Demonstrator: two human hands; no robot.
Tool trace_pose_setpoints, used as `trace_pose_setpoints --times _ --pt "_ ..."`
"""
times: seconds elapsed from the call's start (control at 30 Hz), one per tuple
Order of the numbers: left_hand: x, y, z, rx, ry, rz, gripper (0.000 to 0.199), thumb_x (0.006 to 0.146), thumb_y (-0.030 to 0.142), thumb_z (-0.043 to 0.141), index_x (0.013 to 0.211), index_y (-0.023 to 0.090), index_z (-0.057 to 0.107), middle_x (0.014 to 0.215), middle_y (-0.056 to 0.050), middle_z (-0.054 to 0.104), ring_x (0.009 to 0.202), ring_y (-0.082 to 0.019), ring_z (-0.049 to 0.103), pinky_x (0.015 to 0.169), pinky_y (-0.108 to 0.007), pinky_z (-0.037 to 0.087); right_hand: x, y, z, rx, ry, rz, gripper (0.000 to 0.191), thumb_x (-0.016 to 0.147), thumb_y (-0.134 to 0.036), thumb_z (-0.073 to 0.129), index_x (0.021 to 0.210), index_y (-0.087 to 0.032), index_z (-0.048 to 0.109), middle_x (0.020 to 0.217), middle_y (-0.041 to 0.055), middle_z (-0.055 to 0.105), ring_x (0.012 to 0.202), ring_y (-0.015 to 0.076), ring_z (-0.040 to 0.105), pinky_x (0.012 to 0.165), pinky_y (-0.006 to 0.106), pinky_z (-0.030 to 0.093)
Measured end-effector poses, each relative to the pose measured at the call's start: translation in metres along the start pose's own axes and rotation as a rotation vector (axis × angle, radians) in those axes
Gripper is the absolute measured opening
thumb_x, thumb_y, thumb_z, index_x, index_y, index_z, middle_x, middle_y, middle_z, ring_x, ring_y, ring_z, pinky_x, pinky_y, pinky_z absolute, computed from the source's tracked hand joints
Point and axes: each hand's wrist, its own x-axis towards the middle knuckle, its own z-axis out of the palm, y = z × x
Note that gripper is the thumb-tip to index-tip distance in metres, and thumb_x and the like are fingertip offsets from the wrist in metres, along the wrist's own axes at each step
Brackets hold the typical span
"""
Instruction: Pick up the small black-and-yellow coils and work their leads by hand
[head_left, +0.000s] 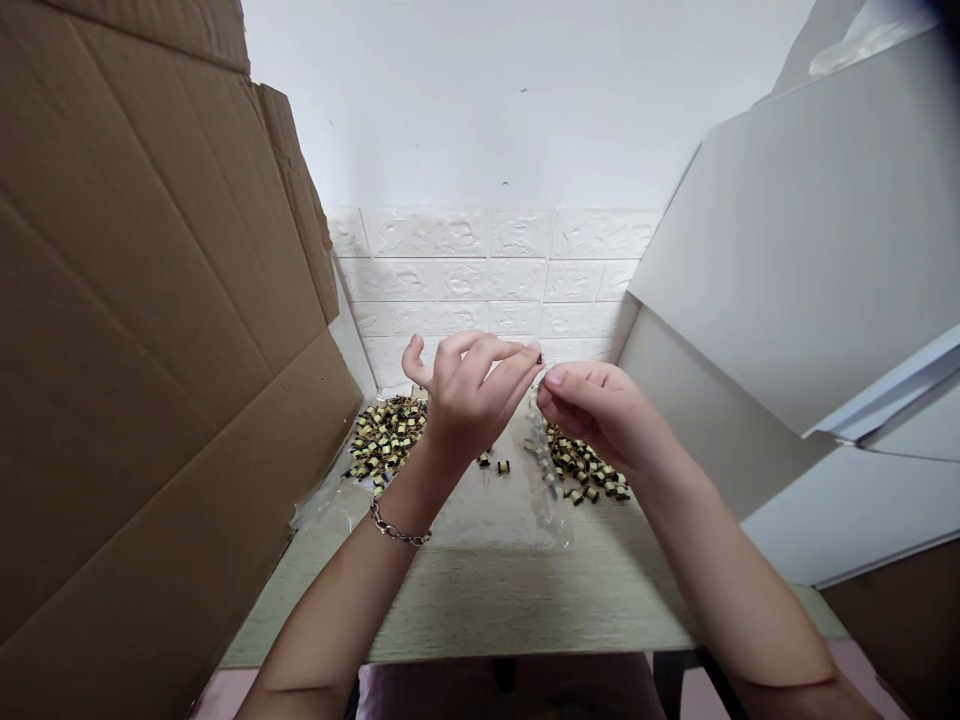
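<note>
Left hand [469, 390], chain bracelet [401, 535] at wrist: fingertips pinching one small dark part [539, 358]. Right hand [607, 405], just beside: thumb and forefinger pressed together, any content too small to tell. Clear plastic sheet [502, 515], on pale table [510, 610]. Left pile [386, 435] of yellow-and-black pieces, on the plastic; right pile [585, 465], similar, at its right side. Two loose pieces [503, 467], between piles. Cardboard wall [150, 300], left; white brick-pattern wall [517, 235], far side.
</note>
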Motion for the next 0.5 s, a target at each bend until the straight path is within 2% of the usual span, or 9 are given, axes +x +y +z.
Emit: trace_pose_setpoints --times 0.1,0.2,0.3,0.37,0.5 --pt "0.001 0.001 0.0 0.035 -0.013 0.011 0.013 0.072 0.03 0.056 0.083 0.032 0.061 0.075 0.002 0.063 0.086 -0.019 0.051 0.095 -0.048 0.006 0.001 0.0 0.002 -0.085 0.005 -0.032 0.026 0.075 -0.037 0.048 0.063 -0.015 0.052 0.049 -0.0048 0.04 0.041 0.0037 0.026 0.039 0.02 0.014" --pt "0.003 0.003 -0.001 0.056 -0.029 0.019 0.013 0.073 0.03 0.055 0.084 0.032 0.061 0.074 0.002 0.063 0.087 -0.019 0.05 0.095 -0.047 0.004 0.0 0.0 0.004 -0.377 0.133 -0.144 0.026 0.078 -0.034 0.043 0.06 -0.016 0.048 0.052 -0.0042 0.038 0.046 0.0053 0.029 0.043 0.02 0.022" --pt "0.005 0.006 -0.001 0.07 -0.026 0.009 0.014 0.072 0.033 0.056 0.085 0.031 0.061 0.072 0.001 0.062 0.086 -0.02 0.049 0.094 -0.047 0.005 -0.003 0.0 0.008 -0.836 0.345 -0.34 0.024 0.079 -0.027 0.04 0.057 -0.017 0.043 0.052 -0.0035 0.035 0.051 0.0079 0.032 0.049 0.023 0.025" --pt "0.006 0.008 -0.002 0.075 -0.03 -0.011 0.014 0.072 0.034 0.056 0.084 0.03 0.061 0.071 0.001 0.062 0.085 -0.02 0.049 0.094 -0.046 0.006 -0.004 0.002 0.01 -1.096 0.449 -0.494 0.021 0.077 -0.023 0.041 0.057 -0.017 0.042 0.059 -0.001 0.039 0.056 0.01 0.035 0.052 0.025 0.026" --pt "0.007 0.012 -0.003 0.062 -0.038 -0.044 0.013 0.073 0.035 0.054 0.083 0.029 0.062 0.071 0.0 0.061 0.085 -0.02 0.049 0.094 -0.046 0.007 -0.004 0.005 0.01 -1.373 0.611 -0.74 0.012 0.072 -0.02 0.046 0.06 -0.018 0.045 0.089 0.0061 0.05 0.077 0.0178 0.042 0.065 0.033 0.027"
